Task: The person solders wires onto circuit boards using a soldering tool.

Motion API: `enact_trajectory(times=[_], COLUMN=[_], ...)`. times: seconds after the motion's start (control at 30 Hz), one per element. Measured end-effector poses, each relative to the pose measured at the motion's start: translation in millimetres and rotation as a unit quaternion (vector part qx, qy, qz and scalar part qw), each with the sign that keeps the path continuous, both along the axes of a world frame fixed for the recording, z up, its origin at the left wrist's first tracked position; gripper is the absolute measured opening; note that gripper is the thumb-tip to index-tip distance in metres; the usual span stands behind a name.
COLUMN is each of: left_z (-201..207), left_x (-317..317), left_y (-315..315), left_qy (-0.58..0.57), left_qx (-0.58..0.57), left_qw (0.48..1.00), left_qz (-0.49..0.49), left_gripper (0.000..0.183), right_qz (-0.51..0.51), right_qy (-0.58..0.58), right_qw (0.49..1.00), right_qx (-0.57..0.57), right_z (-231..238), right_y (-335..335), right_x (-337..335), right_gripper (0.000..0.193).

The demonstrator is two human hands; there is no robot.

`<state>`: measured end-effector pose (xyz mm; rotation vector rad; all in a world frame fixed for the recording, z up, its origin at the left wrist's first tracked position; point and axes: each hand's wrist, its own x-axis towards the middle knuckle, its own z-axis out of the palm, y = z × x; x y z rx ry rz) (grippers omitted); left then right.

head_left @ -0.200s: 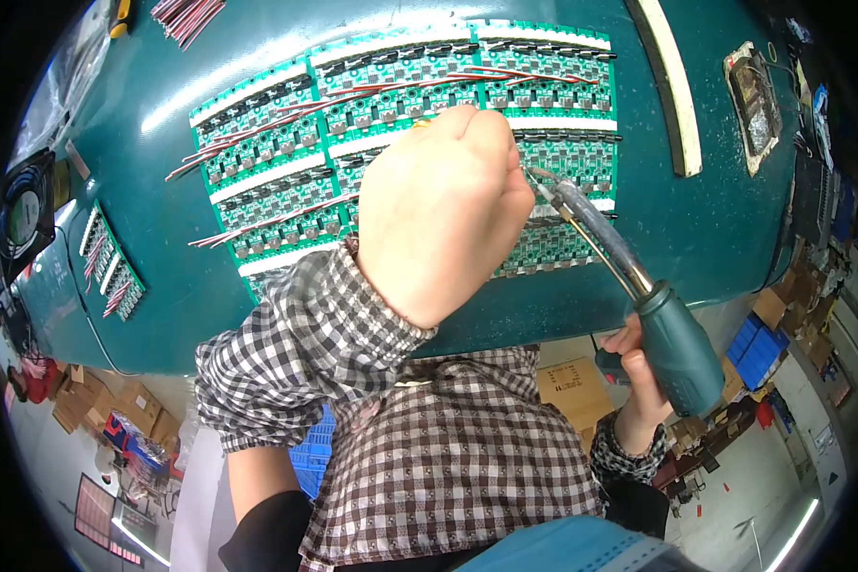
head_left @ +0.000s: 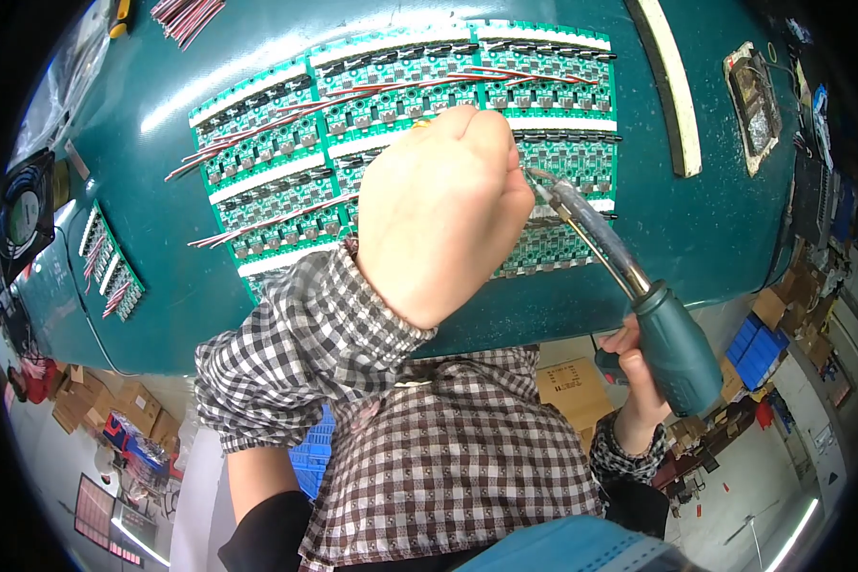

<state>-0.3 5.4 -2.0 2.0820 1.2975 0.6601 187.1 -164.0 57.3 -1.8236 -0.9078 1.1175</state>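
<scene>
My left hand (head_left: 443, 210) is closed over the panels of green circuit boards (head_left: 391, 67). Its fingertips are turned down and hidden, so what they pinch does not show. In my right hand (head_left: 641, 377) is a soldering iron (head_left: 678, 348) with a green handle and a thin metal tube along its shaft. The iron's tip lies close beside the curled fingers of my left hand, over the boards. Red and white wires (head_left: 353, 91) lie in rows across the boards, alongside white strips and black parts.
On the green table (head_left: 176, 329) a small board piece with wires (head_left: 110, 262) lies at left, near a black fan (head_left: 27, 207). A wire bundle (head_left: 189, 17) is at the far left. A curved pale strip (head_left: 667, 86) and a worn metal tray (head_left: 753, 107) are at right.
The soldering iron's handle has shifted very slightly to the left, with its tip staying beside my left hand. My left hand looks still.
</scene>
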Motion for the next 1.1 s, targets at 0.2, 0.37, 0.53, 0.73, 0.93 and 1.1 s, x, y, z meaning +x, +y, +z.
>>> enact_trajectory(times=[0.2, 0.37, 0.53, 0.73, 0.93, 1.1], left_z=[0, 0, -1, -1, 5, 9], left_x=[0, 0, -1, -2, 0, -3], left_y=[0, 0, -1, 0, 2, 6], left_qy=[0.0, -0.001, 0.007, 0.004, 0.001, -0.043], left_qx=[0.001, 0.001, -0.004, -0.003, -0.022, -0.041], left_qw=[1.0, 1.0, 1.0, 1.0, 1.0, 0.997], left_qz=[0.002, 0.001, 0.0, -0.003, -0.014, -0.05], left_gripper=[0.015, 0.015, 0.014, 0.014, 0.013, 0.01], right_qz=[0.009, -0.02, -0.017, -0.037, -0.121, -0.216], right_qy=[-0.014, 0.001, -0.005, 0.048, 0.112, 0.177], right_qw=[1.0, 1.0, 1.0, 0.997, 0.98, 0.942], right_qx=[-0.015, 0.009, 0.009, 0.048, 0.113, 0.185], right_z=[0, 2, 1, 2, -5, 1], right_y=[-3, -2, -3, 8, 14, 12], right_x=[1, -3, -2, -6, 23, 67], right_gripper=[0.06, 0.061, 0.063, 0.047, 0.045, 0.039])
